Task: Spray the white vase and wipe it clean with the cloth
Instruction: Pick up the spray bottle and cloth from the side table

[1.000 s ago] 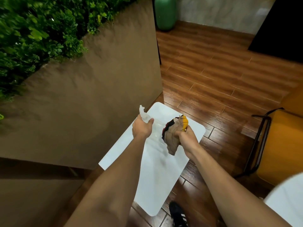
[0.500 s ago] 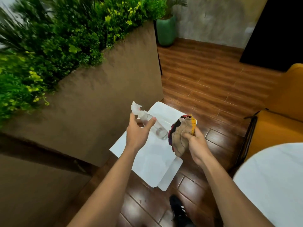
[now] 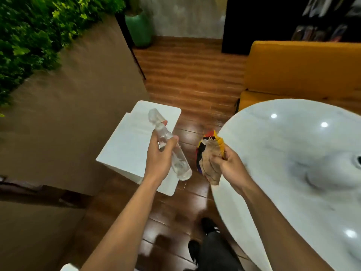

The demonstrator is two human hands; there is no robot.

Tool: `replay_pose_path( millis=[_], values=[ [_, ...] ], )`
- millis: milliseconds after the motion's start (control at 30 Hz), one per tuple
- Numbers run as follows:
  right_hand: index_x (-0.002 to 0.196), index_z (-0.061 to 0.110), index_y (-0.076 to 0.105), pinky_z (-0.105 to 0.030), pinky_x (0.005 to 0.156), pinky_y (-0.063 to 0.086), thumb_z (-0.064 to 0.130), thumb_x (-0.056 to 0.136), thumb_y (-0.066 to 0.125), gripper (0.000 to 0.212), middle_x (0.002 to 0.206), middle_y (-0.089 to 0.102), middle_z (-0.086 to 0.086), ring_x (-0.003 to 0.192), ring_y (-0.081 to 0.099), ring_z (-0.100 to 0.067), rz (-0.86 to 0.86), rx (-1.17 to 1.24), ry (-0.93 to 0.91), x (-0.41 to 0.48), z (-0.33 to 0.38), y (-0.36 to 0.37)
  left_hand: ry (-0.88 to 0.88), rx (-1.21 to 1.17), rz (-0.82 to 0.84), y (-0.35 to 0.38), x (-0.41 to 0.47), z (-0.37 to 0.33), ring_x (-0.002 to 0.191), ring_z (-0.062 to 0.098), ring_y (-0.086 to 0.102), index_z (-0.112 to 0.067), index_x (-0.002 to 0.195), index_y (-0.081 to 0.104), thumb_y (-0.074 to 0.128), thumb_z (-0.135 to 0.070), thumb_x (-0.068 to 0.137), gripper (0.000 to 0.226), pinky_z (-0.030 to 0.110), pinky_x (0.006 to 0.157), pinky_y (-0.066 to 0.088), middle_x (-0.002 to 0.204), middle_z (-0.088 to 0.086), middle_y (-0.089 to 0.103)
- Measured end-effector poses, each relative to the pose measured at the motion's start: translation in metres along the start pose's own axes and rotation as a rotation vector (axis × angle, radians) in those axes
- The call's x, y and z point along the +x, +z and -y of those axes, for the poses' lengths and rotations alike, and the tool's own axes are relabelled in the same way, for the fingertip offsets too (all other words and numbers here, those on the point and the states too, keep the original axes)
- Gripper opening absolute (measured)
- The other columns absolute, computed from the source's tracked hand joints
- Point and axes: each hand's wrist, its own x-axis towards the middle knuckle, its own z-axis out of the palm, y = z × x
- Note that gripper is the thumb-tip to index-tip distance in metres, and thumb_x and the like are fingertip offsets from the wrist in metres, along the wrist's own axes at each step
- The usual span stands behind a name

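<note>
one view only — a wide-angle camera worn on the person's head, looking forward and steeply down. both forearms reach up from the bottom edge, so the left hand point(image 3: 159, 155) and right hand point(image 3: 229, 163) sit close, near mid-frame. below them lies the wooden floor point(image 3: 191, 79). a round white table point(image 3: 293, 153) curves in at right — straight edges bow toward the frame's borders.

No text, label or number is readable on anything here.
</note>
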Motion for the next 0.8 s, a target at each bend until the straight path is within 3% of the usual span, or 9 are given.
replay_pose_path(
  millis=[67,133,233,267,367,467,567,667,800],
  values=[
    [0.126,0.036,0.064,-0.046,0.06,0.05,-0.008,0.092,0.038,0.061,0.07,0.062,-0.021,0.063,0.059,-0.037,-0.017,0.01,0.036,-0.028,-0.015,-0.02,-0.035,0.037,0.077,0.026,-0.024,0.004,0.121,0.006,0.058,-0.037,0.144,0.04,0.067,-0.039,0.094,0.056,0.029,0.099,0.052,0.134,-0.011,0.057],
    [0.129,0.032,0.063,-0.047,0.062,0.051,-0.006,0.095,0.039,0.056,0.081,0.065,-0.028,0.071,0.064,-0.04,-0.075,-0.012,0.087,-0.054,-0.024,-0.041,-0.072,0.056,0.149,0.051,-0.045,0.009,0.125,0.009,0.056,-0.032,0.149,0.033,0.071,-0.039,0.091,0.07,0.026,0.099,0.051,0.144,-0.005,0.051],
    [0.126,0.028,0.063,-0.047,0.063,0.05,-0.001,0.095,0.042,0.047,0.09,0.065,-0.03,0.073,0.064,-0.038,-0.155,-0.04,0.15,-0.092,-0.041,-0.078,-0.074,0.041,0.287,0.09,-0.075,0.011,0.106,-0.012,0.057,-0.033,0.149,0.029,0.074,-0.031,0.088,0.075,0.005,0.078,0.05,0.131,-0.021,0.052],
    [0.124,0.028,0.063,-0.046,0.058,0.047,0.0,0.092,0.042,0.047,0.084,0.063,-0.03,0.065,0.06,-0.035,-0.161,-0.038,0.174,-0.104,-0.047,-0.09,-0.078,0.031,0.336,0.102,-0.084,0.013,0.109,-0.01,0.059,-0.035,0.148,0.029,0.076,-0.033,0.085,0.079,0.008,0.082,0.052,0.13,-0.023,0.053],
    [0.124,0.026,0.062,-0.041,0.051,0.041,0.002,0.084,0.04,0.051,0.067,0.056,-0.017,0.052,0.051,-0.028,-0.178,-0.054,0.251,-0.142,-0.061,-0.131,-0.077,0.094,0.449,0.143,-0.11,0.019,0.126,0.01,0.06,-0.042,0.15,0.031,0.079,-0.06,0.073,0.092,0.04,0.105,0.052,0.141,-0.014,0.057],
    [0.121,0.019,0.064,-0.031,0.047,0.041,-0.003,0.085,0.038,0.05,0.072,0.062,-0.022,0.053,0.056,-0.029,-0.188,-0.062,0.276,-0.172,-0.069,-0.173,-0.076,0.161,0.525,0.184,-0.134,0.022,0.126,0.017,0.061,-0.048,0.149,0.03,0.073,-0.075,0.07,0.094,0.051,0.108,0.048,0.147,-0.01,0.054],
    [0.118,0.018,0.067,-0.031,0.05,0.048,-0.007,0.088,0.04,0.047,0.084,0.072,-0.022,0.06,0.066,-0.024,-0.212,-0.045,0.303,-0.192,-0.075,-0.209,-0.042,0.18,0.571,0.22,-0.156,0.021,0.128,0.019,0.059,-0.047,0.149,0.03,0.072,-0.063,0.078,0.084,0.043,0.107,0.049,0.15,-0.009,0.049],
    [0.111,0.008,0.066,-0.025,0.047,0.043,-0.003,0.095,0.042,0.031,0.059,0.063,-0.004,0.046,0.052,-0.019,-0.21,-0.008,0.311,-0.204,-0.086,-0.239,-0.051,0.172,0.558,0.25,-0.172,0.024,0.121,0.017,0.063,-0.044,0.148,0.03,0.069,-0.053,0.085,0.075,0.02,0.094,0.052,0.143,-0.004,0.055],
    [0.1,0.01,0.068,-0.033,0.053,0.046,0.031,0.095,0.057,0.024,0.068,0.065,-0.008,0.053,0.054,-0.024,-0.177,-0.031,0.308,-0.217,-0.095,-0.294,-0.03,0.174,0.453,0.304,-0.2,0.02,0.112,0.015,0.068,-0.047,0.144,0.031,0.061,-0.062,0.087,0.066,0.015,0.083,0.051,0.127,-0.005,0.064]
  ],
)
